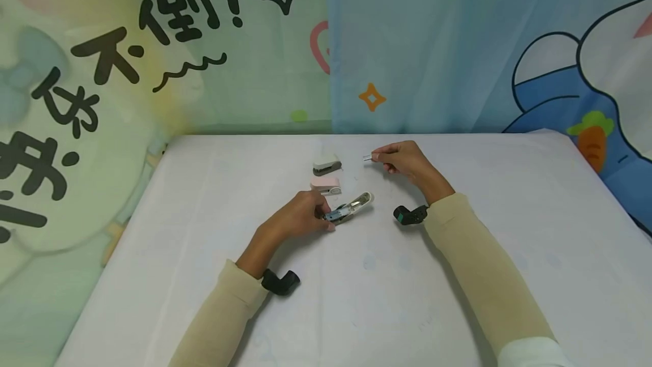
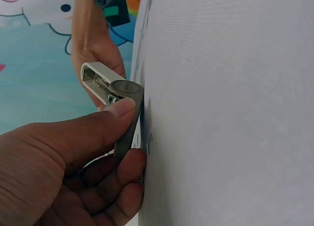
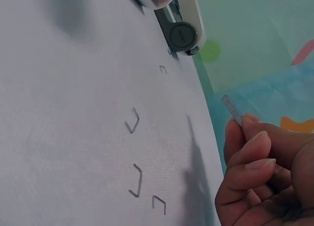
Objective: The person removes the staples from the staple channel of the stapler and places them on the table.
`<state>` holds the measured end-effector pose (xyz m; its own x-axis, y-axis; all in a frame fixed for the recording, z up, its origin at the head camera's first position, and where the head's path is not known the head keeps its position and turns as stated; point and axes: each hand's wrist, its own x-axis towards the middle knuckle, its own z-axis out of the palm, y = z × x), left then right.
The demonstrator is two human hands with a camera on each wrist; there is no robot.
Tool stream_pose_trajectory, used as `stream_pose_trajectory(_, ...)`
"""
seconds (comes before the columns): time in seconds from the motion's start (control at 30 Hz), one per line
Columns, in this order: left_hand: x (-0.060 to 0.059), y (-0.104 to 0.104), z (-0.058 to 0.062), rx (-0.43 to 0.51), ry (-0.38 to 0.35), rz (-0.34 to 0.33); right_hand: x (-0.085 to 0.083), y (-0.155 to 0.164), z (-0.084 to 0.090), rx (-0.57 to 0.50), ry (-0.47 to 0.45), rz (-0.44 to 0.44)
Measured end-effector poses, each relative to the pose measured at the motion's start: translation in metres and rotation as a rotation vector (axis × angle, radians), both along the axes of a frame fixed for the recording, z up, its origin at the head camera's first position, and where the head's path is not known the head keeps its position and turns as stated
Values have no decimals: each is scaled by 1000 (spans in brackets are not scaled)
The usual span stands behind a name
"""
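Left hand (image 1: 299, 215): fingers clamped on the opened stapler (image 1: 349, 209) by its grey base, low at the counter (image 1: 387, 304).
Right hand (image 1: 404, 161): fingers pinched on a staple strip (image 3: 231, 109), raised above the counter.
Pink stapler (image 1: 325, 184): just beyond the left hand.
White stapler (image 1: 326, 165): behind the pink one.
Loose staples (image 3: 140, 183): scattered on the counter.

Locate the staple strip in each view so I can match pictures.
Head: staple strip, just right of centre, held by the right hand.
Left wrist: cannot be made out; the opened stapler partly covers the right hand.
Right wrist: staple strip, right of centre, near mid-height, slanting up-left.
Shared landmark: the right hand, at least partly visible in all three.
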<state>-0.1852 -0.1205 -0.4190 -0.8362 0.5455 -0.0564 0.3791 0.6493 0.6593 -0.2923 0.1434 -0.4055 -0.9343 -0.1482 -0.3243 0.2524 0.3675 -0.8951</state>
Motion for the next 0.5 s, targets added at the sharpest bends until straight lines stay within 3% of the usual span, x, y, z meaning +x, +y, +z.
stream_pose_trajectory(0.23,0,0,-2,3,8,-8,-7,-5,-10,75,-5,1)
stream_pose_trajectory(0.5,-3,-1,-5,10,-1,-5,-10,-9,-11,225,89,103)
